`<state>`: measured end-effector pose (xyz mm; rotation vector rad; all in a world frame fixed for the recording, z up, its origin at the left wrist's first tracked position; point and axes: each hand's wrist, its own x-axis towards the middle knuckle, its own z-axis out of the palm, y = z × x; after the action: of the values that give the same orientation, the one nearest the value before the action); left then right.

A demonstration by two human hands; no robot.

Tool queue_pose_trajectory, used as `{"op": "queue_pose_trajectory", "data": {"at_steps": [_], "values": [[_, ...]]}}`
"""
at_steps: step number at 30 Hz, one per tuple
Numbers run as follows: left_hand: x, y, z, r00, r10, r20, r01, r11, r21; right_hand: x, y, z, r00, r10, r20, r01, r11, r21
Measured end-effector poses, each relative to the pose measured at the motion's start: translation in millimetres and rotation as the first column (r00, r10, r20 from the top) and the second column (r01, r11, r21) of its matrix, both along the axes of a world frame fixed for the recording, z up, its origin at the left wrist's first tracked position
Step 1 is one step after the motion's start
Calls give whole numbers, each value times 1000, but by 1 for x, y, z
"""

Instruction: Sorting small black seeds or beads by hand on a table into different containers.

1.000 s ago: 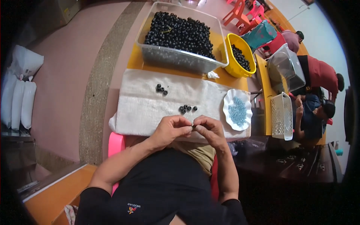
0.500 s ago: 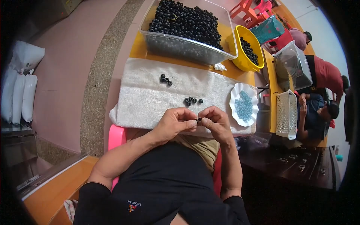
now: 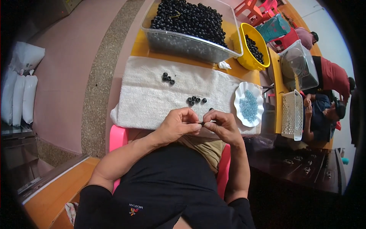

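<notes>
My left hand (image 3: 178, 123) and my right hand (image 3: 222, 124) meet above the near edge of a white towel (image 3: 146, 99). Both are closed in a pinch, with a small black piece (image 3: 202, 124) between the fingertips; most of it is covered. Just beyond my right forefinger a black hollow part (image 3: 211, 109) shows. Farther out on the towel lie a cluster of black hollow parts (image 3: 193, 100), a single one (image 3: 204, 100) beside it, and another small group (image 3: 168, 78) to the left. Right of my right hand is a white wavy-rimmed plate (image 3: 239, 100) holding tiny pale-blue pieces (image 3: 249, 107).
Behind the towel stands a large clear tub (image 3: 183, 45) full of black parts, with a yellow basin (image 3: 244, 49) at its right. A crumpled tissue (image 3: 224, 65) lies between. Farther right are a white perforated basket (image 3: 292, 116), a clear bin (image 3: 301, 66) and several people (image 3: 320, 114).
A black part now shows beyond my right forefinger, where none was visible before. My right hand has shifted slightly right and nearer; both hands keep pinching.
</notes>
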<state>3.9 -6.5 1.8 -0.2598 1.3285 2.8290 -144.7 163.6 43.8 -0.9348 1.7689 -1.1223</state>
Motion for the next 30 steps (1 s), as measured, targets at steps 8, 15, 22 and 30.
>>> {"op": "queue_pose_trajectory", "data": {"at_steps": [8,15,22,30], "values": [[1,-2,-1,1000,-29,6,29,999,-16,1,-7,18,985,3,170,-22,994,110],[0,-3,-2,999,-45,15,45,999,-12,-2,-7,18,979,42,198,-62,994,94],[0,-7,0,997,-75,17,75,997,-25,0,-8,20,976,45,211,-65,994,87],[1,-9,1,996,-91,14,92,994,-59,0,-9,19,984,99,149,-111,991,75]]}}
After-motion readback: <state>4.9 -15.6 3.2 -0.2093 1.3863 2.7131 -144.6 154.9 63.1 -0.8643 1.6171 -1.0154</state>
